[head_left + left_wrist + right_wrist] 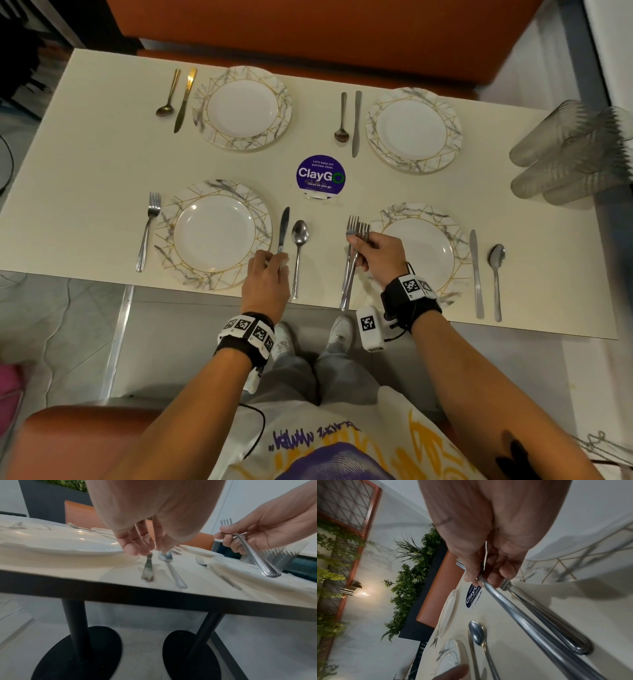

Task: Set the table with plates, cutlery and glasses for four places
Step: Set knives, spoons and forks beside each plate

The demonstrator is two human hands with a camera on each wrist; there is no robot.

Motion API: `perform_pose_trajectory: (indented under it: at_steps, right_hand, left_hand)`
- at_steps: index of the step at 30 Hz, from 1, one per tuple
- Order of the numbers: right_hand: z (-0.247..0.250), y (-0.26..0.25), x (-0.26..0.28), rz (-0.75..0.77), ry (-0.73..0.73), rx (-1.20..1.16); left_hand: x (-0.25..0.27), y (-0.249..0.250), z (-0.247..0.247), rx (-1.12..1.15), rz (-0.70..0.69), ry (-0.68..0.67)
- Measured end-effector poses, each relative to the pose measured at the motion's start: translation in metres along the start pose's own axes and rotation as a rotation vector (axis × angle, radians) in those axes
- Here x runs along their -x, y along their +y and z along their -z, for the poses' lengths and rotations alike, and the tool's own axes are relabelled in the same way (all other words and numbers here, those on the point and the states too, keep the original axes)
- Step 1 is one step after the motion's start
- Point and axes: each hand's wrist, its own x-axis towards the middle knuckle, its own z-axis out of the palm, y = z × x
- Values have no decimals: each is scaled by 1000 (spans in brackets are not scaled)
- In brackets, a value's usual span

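The right hand [378, 255] is curled round a bundle of forks [356, 240], the fingers [228, 542] clamped on the handles; the tines point away from the person and the handle ends overhang the near edge of the table [85, 178]. How many forks are held cannot be told; one more fork [216, 572] is seen lying flat beneath them, just left of the near right plate [419, 251]. The left hand [269, 275] is lowered onto the handle of a knife [283, 229], the fingertips [132, 549] bunched upon it. A spoon [299, 250] lies just beside, parallel. The near left plate [214, 234] overlaps the table edge slightly. Open tabletop is noted between the two near settings and around the round purple sticker [320, 175]. Two far plates, each with knife and spoon, are set. Glasses [565, 154] are grouped at the far right edge, blurred.
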Motion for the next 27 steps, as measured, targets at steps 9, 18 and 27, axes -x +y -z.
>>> perform_pose_trajectory:
  at_steps: [9,18,27]
  right_hand:
    - [23,-13,9,33,78,-88]
    - [89,-14,2,32,220,-138]
    - [178,-48,-74,59,132,-16]
  left_hand:
    - [-35,90,-2,432,-122,-333]
    - [-48,180,-42,610,18,-553]
    - [-93,264,-91,775,243,-548]
